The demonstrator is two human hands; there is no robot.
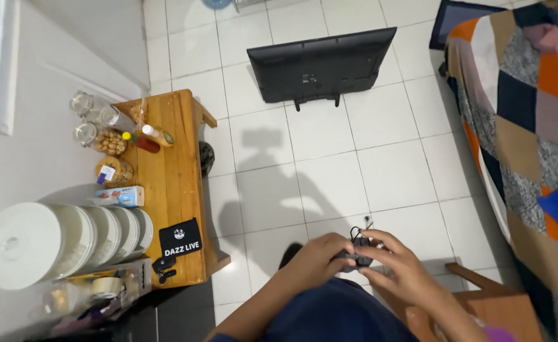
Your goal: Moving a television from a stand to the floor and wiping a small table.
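Dark gadget (355,252) with a looped cord sits pinched between your left hand (314,259) and right hand (398,269), fingers pressed around it, above the white tile floor (329,171). Risk: a loosened grip drops it onto hard tile; the cord may snag your fingers.

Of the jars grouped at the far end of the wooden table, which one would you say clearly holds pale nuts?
The glass jar of pale nuts, lying beside the red-and-yellow bottle. The jars beyond it look clear and empty, and the one nearer the person holds browner contents under a tag.
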